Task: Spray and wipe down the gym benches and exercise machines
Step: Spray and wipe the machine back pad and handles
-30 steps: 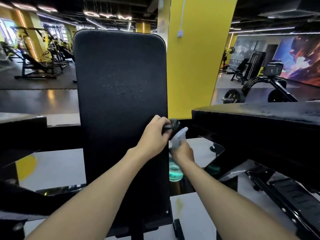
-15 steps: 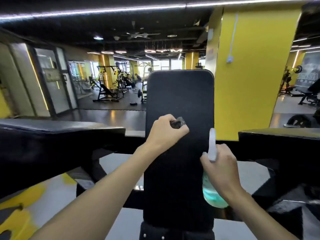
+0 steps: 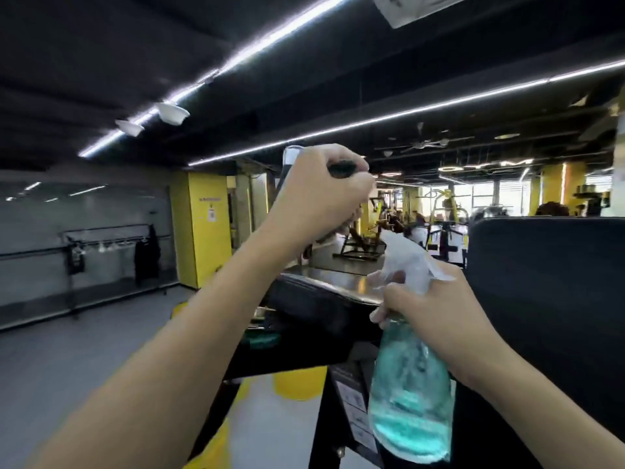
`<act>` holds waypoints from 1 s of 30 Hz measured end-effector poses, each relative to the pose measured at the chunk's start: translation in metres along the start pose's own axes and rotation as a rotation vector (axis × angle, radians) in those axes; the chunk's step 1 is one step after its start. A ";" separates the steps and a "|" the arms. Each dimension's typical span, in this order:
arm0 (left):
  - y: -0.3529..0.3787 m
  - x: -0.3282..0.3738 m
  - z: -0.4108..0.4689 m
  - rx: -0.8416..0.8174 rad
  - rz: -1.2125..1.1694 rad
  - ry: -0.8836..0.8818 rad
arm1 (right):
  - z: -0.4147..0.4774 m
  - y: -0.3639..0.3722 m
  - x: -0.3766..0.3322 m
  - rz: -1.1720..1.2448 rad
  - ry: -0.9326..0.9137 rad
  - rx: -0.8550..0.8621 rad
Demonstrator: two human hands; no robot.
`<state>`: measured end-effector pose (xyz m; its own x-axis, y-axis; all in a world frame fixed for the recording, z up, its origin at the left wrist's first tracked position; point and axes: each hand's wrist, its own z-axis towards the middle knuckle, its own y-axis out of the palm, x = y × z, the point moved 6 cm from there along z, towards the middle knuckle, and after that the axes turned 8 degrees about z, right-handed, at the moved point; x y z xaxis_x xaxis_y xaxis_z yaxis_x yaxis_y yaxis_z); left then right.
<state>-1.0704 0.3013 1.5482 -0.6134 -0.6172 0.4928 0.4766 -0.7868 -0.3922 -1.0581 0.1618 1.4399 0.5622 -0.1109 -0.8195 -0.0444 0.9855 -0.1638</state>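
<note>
Both hands full: left hand (image 3: 314, 198) fingers clench dark cloth (image 3: 341, 169), up-left of black pad (image 3: 548, 282); right hand (image 3: 429, 316) fingers wrap spray bottle (image 3: 411, 401) neck beside pad.

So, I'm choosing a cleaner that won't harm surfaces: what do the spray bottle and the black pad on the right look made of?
Spray bottle: probably clear glossy plastic; teal liquid shows through its wall. Black pad: smooth matte covering, possibly vinyl or faux leather; blur hides any grain.
</note>
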 end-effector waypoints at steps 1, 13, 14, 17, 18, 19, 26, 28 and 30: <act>-0.020 -0.005 0.003 0.033 -0.046 -0.048 | 0.001 0.009 -0.008 -0.017 -0.010 -0.051; -0.076 -0.067 0.003 -0.259 0.004 -0.403 | 0.003 0.063 -0.059 -0.116 -0.086 -0.284; -0.075 -0.067 0.002 -0.265 0.011 -0.399 | -0.001 0.065 -0.059 -0.134 -0.084 -0.318; -0.073 -0.067 -0.001 -0.261 0.010 -0.407 | -0.012 0.068 -0.053 -0.186 -0.086 -0.386; -0.073 -0.068 -0.001 -0.259 0.010 -0.411 | -0.015 0.070 -0.051 -0.188 -0.082 -0.392; -0.073 -0.067 -0.003 -0.253 0.013 -0.418 | -0.017 0.071 -0.049 -0.181 -0.078 -0.394; -0.074 -0.053 -0.010 -0.030 0.158 -0.349 | -0.016 0.074 -0.031 -0.187 -0.043 -0.369; -0.071 -0.032 -0.014 0.134 0.385 -0.158 | -0.015 0.070 -0.025 -0.167 -0.012 -0.390; -0.056 -0.007 -0.021 0.170 0.421 -0.008 | -0.012 0.060 -0.019 -0.166 0.022 -0.385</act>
<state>-1.1064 0.3500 1.5501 -0.3391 -0.8832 0.3238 0.7807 -0.4563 -0.4270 -1.0816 0.2217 1.4389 0.5704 -0.2713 -0.7752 -0.2619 0.8345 -0.4848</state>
